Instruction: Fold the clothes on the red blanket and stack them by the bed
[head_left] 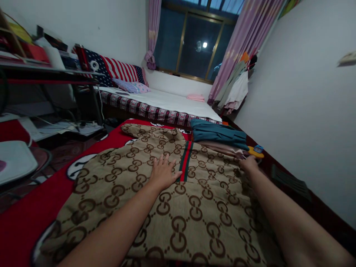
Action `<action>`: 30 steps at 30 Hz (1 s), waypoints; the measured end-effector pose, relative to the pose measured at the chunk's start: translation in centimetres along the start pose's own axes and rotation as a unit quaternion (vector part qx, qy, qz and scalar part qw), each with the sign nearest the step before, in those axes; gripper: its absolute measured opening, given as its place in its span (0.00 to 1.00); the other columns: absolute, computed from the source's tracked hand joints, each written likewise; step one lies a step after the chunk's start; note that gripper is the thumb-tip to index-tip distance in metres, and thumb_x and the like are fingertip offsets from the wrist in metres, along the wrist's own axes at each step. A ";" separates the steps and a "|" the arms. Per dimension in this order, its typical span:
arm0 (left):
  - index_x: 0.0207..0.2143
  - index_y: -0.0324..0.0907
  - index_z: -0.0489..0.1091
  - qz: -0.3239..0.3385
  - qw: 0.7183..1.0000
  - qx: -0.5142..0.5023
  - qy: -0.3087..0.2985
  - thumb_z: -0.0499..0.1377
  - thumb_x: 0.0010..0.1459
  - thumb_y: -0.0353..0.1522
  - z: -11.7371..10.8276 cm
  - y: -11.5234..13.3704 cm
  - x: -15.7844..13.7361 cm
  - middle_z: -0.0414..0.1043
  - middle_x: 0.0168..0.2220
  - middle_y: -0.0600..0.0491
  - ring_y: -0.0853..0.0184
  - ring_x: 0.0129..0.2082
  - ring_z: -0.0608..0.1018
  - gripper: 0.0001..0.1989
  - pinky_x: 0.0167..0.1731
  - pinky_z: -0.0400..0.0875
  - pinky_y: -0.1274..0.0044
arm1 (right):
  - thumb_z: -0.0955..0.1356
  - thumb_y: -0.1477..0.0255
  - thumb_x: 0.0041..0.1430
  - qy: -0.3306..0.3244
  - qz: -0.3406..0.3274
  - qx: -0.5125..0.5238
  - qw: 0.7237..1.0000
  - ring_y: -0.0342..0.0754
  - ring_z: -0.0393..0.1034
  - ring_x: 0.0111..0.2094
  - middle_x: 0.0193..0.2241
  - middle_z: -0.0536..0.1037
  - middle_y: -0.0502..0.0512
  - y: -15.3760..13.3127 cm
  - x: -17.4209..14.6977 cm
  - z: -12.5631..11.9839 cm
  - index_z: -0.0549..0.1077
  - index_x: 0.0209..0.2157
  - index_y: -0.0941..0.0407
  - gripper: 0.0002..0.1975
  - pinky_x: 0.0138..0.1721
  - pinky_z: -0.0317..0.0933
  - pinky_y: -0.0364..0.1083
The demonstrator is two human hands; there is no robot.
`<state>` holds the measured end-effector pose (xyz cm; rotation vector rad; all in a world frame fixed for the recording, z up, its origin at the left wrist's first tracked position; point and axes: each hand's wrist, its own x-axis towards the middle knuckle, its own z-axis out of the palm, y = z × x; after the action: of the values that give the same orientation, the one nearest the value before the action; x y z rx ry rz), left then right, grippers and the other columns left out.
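Note:
A tan garment with brown interlocking-G print [178, 222] lies spread out, with a green-and-red stripe down its front and what looks like a hood at its far end. My left hand [163, 172] rests flat on its middle beside the stripe, fingers spread. At the garment's right edge my right hand [249, 163] is closed, seemingly pinching the cloth there; its fingertips are partly hidden. Just beyond that hand sits a stack of folded clothes, a teal one [219, 133] on top. A small yellow and blue object [256, 150] is right beside it.
Under the garment is a red cover [30, 207] with white figures. A bed [172, 100] with pillows stands beneath the window. On the left are a cluttered desk [27, 68] and a pale seat [16, 161]. Clothes [237, 89] hang by the right wall.

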<state>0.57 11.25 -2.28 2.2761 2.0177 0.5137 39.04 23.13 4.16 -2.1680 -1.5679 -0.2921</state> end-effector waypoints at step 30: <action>0.60 0.34 0.58 -0.088 0.958 -0.185 0.203 0.56 0.61 0.34 -5.9 1.1 15.6 0.65 0.58 0.37 0.55 0.60 0.66 0.27 0.59 0.57 0.67 | 0.66 0.66 0.53 -0.147 -0.119 0.518 0.834 0.54 0.73 0.43 0.40 0.79 0.60 -17.0 -17.6 3.7 0.74 0.40 0.57 0.14 0.49 0.64 0.54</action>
<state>1.35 25.28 6.80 1.8608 2.0335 1.3049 16.96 14.36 -2.54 -1.1802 -1.5854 0.7133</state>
